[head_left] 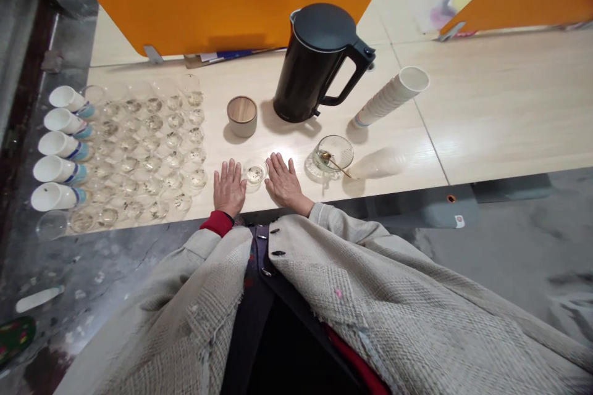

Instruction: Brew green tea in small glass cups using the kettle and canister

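Since neither hand grips anything, I record the grip as apart and clamped on nothing. From my remote station I read the left hand and the right hand lying palm down on the table, fingers spread, close to its near edge. Between them, touching neither, stands a small glass holding pale liquid with dark flecks; the flecks are too small to identify. The hands flank it evenly, which in my judgement leaves it unobstructed and within reach of either. Just right of the right hand sits a ribbed glass dish with a spoon laid across it, handle outward, an arrangement that appears to keep the handle free for pickup. Beyond the glass, ahead of the grip, is a wooden-lidded canister, and farther ahead and to the right a black kettle stands with its handle turned toward the right-hand side. Right of the dish, a stack of white cups and a stack of clear cups lie on their sides, nested, seemingly to save table space. Left of the left hand, glasses stand packed in tight rows, with five banded cups lying in a column along their far side, compactly stored within one arm's side.
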Demonstrator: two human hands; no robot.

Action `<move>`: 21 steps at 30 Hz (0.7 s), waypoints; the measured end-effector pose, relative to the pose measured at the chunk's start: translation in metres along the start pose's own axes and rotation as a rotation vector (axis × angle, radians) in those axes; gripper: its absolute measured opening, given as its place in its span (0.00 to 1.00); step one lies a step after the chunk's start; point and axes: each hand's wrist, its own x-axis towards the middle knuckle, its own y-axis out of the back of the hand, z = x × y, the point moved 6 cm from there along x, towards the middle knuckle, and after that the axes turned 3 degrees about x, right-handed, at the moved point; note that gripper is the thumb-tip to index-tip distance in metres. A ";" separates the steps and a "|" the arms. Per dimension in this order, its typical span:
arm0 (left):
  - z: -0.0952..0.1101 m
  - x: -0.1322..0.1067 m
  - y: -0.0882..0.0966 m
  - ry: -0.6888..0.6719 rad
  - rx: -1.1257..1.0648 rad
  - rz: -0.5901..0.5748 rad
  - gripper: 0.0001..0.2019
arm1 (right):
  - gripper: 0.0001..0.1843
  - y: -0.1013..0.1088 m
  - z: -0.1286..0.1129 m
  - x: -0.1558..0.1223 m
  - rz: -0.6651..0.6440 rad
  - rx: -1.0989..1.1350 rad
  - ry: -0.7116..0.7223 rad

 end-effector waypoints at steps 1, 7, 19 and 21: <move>0.000 0.000 0.000 0.000 0.001 0.000 0.32 | 0.38 0.000 0.000 0.000 0.001 -0.003 0.000; 0.000 0.000 0.000 -0.002 0.010 -0.006 0.32 | 0.39 0.000 -0.001 -0.001 0.002 -0.001 0.005; 0.000 0.000 -0.001 -0.004 0.018 -0.013 0.32 | 0.39 0.000 -0.002 -0.001 0.000 -0.019 0.008; 0.000 0.000 0.000 -0.007 0.014 -0.003 0.32 | 0.39 -0.001 -0.001 -0.001 0.002 -0.021 0.008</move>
